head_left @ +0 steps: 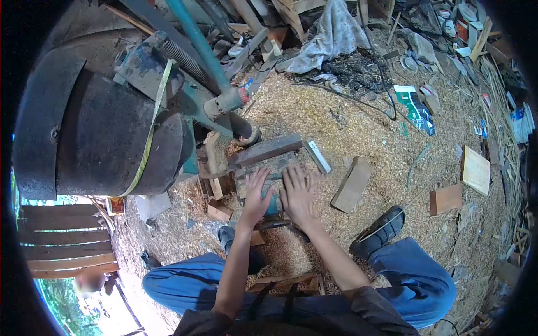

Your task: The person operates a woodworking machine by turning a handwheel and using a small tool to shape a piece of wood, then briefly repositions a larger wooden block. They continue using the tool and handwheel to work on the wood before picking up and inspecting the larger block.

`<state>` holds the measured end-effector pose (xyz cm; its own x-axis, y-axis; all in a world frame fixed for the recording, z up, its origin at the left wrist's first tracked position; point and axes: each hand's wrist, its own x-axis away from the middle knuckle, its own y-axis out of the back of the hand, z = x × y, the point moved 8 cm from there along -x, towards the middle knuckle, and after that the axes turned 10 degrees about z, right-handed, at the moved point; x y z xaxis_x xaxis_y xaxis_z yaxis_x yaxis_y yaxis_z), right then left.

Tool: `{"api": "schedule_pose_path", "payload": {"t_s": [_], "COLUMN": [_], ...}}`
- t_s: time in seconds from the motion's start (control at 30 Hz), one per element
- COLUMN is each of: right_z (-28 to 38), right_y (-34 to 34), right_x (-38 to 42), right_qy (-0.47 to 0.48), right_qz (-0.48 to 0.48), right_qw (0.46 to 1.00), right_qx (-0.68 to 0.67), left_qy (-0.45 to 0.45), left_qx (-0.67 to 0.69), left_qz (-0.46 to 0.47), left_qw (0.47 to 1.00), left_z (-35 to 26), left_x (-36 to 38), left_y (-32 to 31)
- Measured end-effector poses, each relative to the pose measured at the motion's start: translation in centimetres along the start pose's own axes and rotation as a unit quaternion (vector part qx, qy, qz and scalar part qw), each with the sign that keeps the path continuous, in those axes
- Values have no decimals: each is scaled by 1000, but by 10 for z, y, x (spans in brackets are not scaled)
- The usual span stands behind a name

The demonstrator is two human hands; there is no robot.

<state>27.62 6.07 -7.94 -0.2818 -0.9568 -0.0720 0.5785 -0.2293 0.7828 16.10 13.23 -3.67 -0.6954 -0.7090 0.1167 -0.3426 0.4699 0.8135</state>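
Note:
My left hand (pixel 256 196) lies flat with its fingers stretched forward on a low, worn surface (pixel 274 206) with bluish patches. Beside it, my right hand (pixel 298 193) rests palm down on the same surface, fingers spread. Neither hand shows anything held; what lies under the palms is hidden. Just beyond the fingertips sits a dark wooden beam (pixel 269 150). A small block with a white face (pixel 318 157) is to the right of the beam. Farther right, a brown wooden block (pixel 352 185) lies on the sawdust.
A large machine with a dark curved guard (pixel 106 129) and a green metal frame (pixel 202 103) stands close on the left. Wood offcuts (pixel 446 200) lie at right on the sawdust floor (pixel 392 168). A grey cloth (pixel 333 36) and a black cable (pixel 364 101) are ahead.

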Motion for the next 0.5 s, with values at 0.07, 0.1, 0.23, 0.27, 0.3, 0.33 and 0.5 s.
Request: {"api": "schedule_pose_path", "payload": {"t_s": [0.07, 0.1, 0.23, 0.27, 0.3, 0.33, 0.5], "right_z": [8, -9, -41, -44, -44, -26, -6], "right_y": [-4, 3, 40, 54, 52, 39, 21], "right_x": [1, -3, -1, 5, 7, 5, 4], "right_qy": [54, 26, -32, -42, -44, 45, 119], "right_qz": [21, 13, -53, -107, -108, -62, -1], "right_qw": [998, 1000, 998, 993, 993, 997, 993], "right_qx": [-10, -1, 1, -16, -14, -29, -26], "left_qy": [-2, -5, -19, -19, -15, -11, 10], "left_qx": [8, 17, 79, 81, 77, 72, 64], "left_qz": [-2, 2, 12, 12, 10, 8, -70], "left_qw": [1000, 1000, 997, 996, 997, 997, 995], "left_z": [0, 3, 10, 10, 11, 12, 16], "left_x": [2, 1, 3, 3, 3, 2, 17], "left_y": [1, 0, 6, 5, 5, 4, 15]}}
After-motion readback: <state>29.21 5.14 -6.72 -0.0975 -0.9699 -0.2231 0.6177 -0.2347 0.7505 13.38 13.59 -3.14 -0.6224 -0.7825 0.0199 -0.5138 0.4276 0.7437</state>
